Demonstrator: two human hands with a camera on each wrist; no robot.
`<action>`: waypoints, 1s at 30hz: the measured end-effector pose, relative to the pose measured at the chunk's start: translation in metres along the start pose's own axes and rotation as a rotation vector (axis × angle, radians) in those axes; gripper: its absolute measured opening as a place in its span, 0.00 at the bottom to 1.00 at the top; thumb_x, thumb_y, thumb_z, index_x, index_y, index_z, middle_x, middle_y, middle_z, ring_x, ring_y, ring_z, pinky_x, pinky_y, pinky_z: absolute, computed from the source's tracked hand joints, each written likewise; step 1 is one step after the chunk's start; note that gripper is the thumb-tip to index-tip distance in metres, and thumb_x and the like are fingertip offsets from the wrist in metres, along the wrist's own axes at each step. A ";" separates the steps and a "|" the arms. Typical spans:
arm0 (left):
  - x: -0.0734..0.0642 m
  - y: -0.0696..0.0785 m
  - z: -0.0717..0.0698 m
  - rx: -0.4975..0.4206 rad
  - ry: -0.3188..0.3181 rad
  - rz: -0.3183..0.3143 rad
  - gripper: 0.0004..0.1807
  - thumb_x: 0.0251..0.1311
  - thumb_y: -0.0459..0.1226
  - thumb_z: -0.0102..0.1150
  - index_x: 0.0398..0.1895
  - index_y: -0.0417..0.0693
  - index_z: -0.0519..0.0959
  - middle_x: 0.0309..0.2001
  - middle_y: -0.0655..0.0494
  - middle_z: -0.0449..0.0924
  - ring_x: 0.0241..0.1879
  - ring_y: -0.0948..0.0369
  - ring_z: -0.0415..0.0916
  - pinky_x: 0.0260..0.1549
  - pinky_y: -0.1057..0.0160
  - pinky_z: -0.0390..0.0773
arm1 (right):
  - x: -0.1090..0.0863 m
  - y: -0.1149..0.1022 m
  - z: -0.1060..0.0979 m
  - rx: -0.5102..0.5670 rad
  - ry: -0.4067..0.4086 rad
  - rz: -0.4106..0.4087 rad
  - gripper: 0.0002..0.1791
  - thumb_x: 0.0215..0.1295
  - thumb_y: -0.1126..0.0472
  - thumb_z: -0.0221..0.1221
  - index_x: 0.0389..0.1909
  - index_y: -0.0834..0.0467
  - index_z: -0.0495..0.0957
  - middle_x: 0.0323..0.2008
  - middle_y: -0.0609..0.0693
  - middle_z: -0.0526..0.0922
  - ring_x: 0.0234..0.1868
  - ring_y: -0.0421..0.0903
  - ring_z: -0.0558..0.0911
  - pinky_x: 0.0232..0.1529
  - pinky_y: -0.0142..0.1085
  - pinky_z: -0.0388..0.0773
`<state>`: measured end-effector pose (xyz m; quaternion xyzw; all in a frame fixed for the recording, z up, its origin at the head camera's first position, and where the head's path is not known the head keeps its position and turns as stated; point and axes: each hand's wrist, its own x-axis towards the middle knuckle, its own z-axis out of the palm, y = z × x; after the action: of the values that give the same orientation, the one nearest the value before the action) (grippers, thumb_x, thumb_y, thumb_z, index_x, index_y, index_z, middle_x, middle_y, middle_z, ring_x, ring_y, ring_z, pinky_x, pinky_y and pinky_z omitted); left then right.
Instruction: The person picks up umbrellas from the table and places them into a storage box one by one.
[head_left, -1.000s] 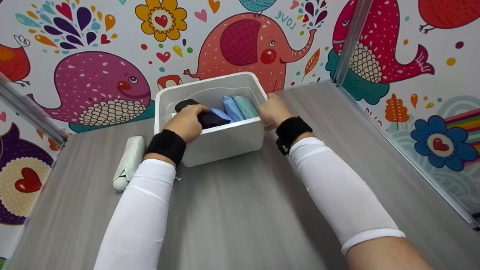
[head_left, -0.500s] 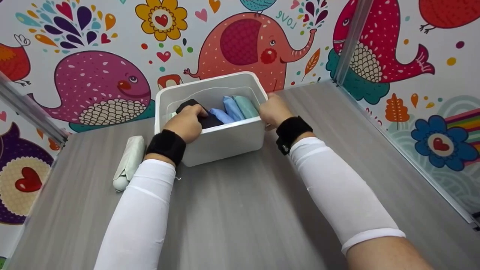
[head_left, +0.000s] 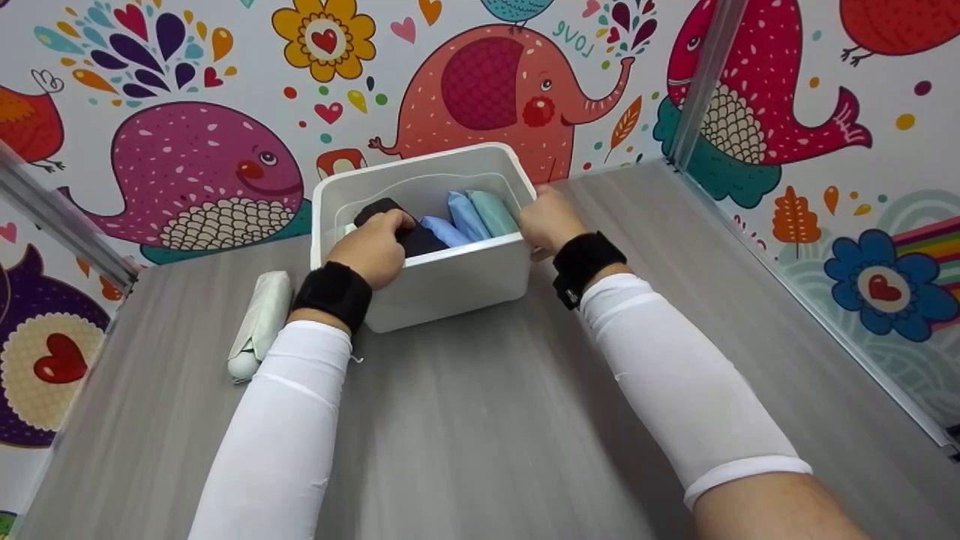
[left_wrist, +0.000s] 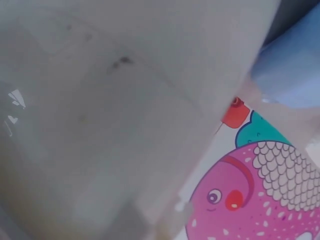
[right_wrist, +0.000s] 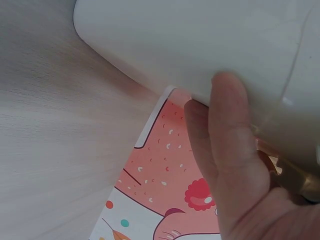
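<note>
My left hand [head_left: 373,244] reaches over the near left rim of a white plastic bin [head_left: 450,289], its fingers on a black folded bundle [head_left: 416,238] shaped like a compact umbrella. Part of that bundle is hidden under the hand. My right hand [head_left: 551,220] holds the bin by its right end. In the right wrist view the same hand [right_wrist: 235,165] has a digit lying against the white outer wall. Blue bundles [head_left: 466,216] and a pale green bundle [head_left: 491,213] stand in the right half of the bin.
A pale folded umbrella [head_left: 260,322] with a round knob lies on the grey table [head_left: 465,420], left of the bin. Walls with cartoon prints, including a pink elephant [head_left: 480,97], enclose the back and sides. Metal frame posts [head_left: 701,90] mark the corners.
The right end of the black bundle has shifted left and down inside the bin, uncovering more of the blue one beside it. The right hand and the bin have stayed in place.
</note>
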<state>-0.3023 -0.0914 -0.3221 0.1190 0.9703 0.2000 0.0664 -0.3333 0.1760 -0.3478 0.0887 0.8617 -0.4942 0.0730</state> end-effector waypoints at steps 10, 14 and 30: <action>-0.003 -0.003 0.004 -0.055 0.100 -0.004 0.28 0.69 0.33 0.39 0.71 0.49 0.71 0.71 0.47 0.73 0.67 0.48 0.73 0.74 0.42 0.66 | 0.000 0.000 0.000 -0.001 -0.006 -0.013 0.31 0.71 0.68 0.47 0.75 0.59 0.63 0.67 0.64 0.74 0.60 0.63 0.81 0.42 0.58 0.88; -0.008 -0.006 0.008 -0.066 0.232 0.011 0.23 0.73 0.36 0.43 0.69 0.49 0.73 0.69 0.48 0.76 0.65 0.49 0.76 0.71 0.42 0.71 | 0.000 0.000 0.000 0.000 -0.007 -0.012 0.32 0.69 0.69 0.47 0.75 0.60 0.63 0.67 0.64 0.74 0.59 0.64 0.81 0.41 0.57 0.89; -0.053 -0.079 0.020 -0.106 0.623 -0.002 0.26 0.80 0.51 0.46 0.66 0.41 0.76 0.66 0.39 0.79 0.64 0.38 0.76 0.65 0.36 0.71 | 0.000 0.001 -0.001 -0.010 -0.004 -0.015 0.31 0.70 0.68 0.47 0.74 0.60 0.64 0.67 0.64 0.74 0.59 0.63 0.81 0.40 0.58 0.89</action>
<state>-0.2644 -0.1679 -0.3675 0.0472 0.9322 0.2772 -0.2279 -0.3327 0.1772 -0.3484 0.0810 0.8646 -0.4908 0.0717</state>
